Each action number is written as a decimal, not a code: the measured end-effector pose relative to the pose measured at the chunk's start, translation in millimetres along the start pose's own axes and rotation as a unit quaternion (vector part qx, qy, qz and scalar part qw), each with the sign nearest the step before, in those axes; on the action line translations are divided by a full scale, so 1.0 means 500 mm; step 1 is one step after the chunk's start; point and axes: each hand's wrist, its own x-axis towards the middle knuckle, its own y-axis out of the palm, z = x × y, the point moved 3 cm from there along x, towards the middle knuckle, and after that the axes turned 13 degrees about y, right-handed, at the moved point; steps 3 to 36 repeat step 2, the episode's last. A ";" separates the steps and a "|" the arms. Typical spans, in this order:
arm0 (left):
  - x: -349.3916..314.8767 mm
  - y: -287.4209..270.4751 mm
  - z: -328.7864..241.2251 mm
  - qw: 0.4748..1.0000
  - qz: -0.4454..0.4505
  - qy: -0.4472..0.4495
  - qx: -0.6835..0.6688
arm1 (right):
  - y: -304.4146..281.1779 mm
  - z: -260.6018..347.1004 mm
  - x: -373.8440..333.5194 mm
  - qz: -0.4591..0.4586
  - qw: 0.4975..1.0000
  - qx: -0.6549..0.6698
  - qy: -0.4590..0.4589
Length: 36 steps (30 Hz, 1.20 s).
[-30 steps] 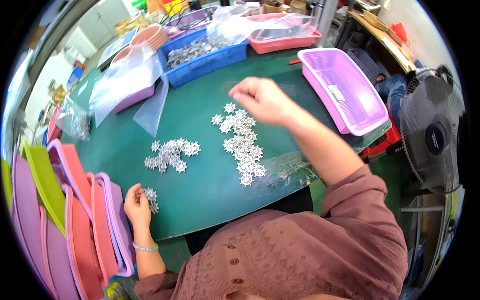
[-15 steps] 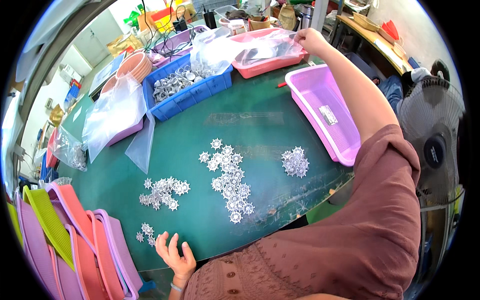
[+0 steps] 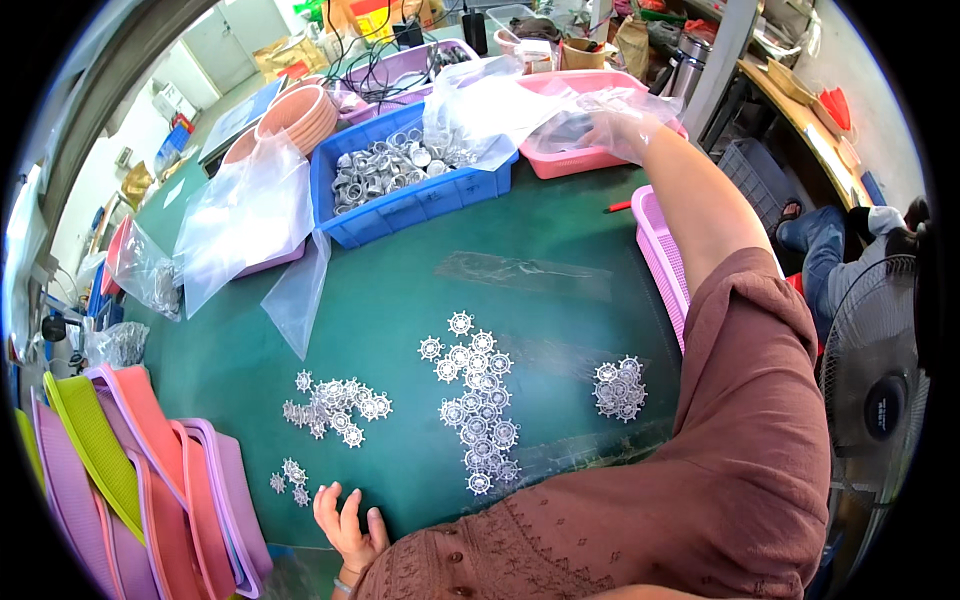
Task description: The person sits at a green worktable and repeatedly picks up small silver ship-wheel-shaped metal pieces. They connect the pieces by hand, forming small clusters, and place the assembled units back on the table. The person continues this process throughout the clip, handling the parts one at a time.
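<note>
My left hand [image 3: 350, 528] is at the near table edge with fingers apart and nothing in it. Just beyond it lies a small group of silver ship-wheel charms [image 3: 292, 478]. A larger heap of these charms [image 3: 335, 404] sits farther out, a long cluster [image 3: 478, 410] covers the middle, and a compact pile [image 3: 620, 388] is at the right. My right arm stretches to the far side, where my right hand [image 3: 618, 132] is inside a pink basket [image 3: 585, 165]. Clear plastic bags [image 3: 655, 108] lie over that hand, so its fingers are mostly hidden.
A blue bin [image 3: 420, 195] of metal rings stands at the back, beside plastic bags [image 3: 245, 215]. A purple basket [image 3: 658, 250] is partly behind my right arm. Stacked coloured baskets [image 3: 170, 490] are at the lower left. A fan [image 3: 880, 400] and a seated person [image 3: 820, 245] are at the right.
My right hand has gone from lifting the bag's edge at the pink basket's right corner to inside the basket, under the plastic. My left hand stays near the table edge. The view has shifted.
</note>
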 end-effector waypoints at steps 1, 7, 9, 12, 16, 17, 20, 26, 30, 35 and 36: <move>0.001 0.000 0.000 1.000 0.003 -0.003 0.000 | 0.006 0.005 0.005 -0.010 0.999 -0.033 -0.031; 0.002 0.001 -0.001 1.000 -0.001 -0.005 -0.002 | 0.009 0.010 0.008 -0.009 0.999 -0.034 -0.033; 0.002 0.001 -0.001 1.000 -0.001 -0.005 -0.002 | 0.009 0.010 0.008 -0.009 0.999 -0.034 -0.033; 0.002 0.001 -0.001 1.000 -0.001 -0.005 -0.002 | 0.009 0.010 0.008 -0.009 0.999 -0.034 -0.033; 0.002 0.001 -0.001 1.000 -0.001 -0.005 -0.002 | 0.009 0.010 0.008 -0.009 0.999 -0.034 -0.033; 0.002 0.001 -0.001 1.000 -0.001 -0.005 -0.002 | 0.009 0.010 0.008 -0.009 0.999 -0.034 -0.033; 0.002 0.001 -0.001 1.000 -0.001 -0.005 -0.002 | 0.009 0.010 0.008 -0.009 0.999 -0.034 -0.033; 0.002 0.001 -0.001 1.000 -0.001 -0.005 -0.002 | 0.009 0.010 0.008 -0.009 0.999 -0.034 -0.033; 0.002 0.001 -0.001 1.000 -0.001 -0.005 -0.002 | 0.009 0.010 0.008 -0.009 0.999 -0.034 -0.033; 0.002 0.001 -0.001 1.000 -0.001 -0.005 -0.002 | 0.009 0.010 0.008 -0.009 0.999 -0.034 -0.033; 0.002 0.001 -0.001 1.000 -0.001 -0.005 -0.002 | 0.009 0.010 0.008 -0.009 0.999 -0.034 -0.033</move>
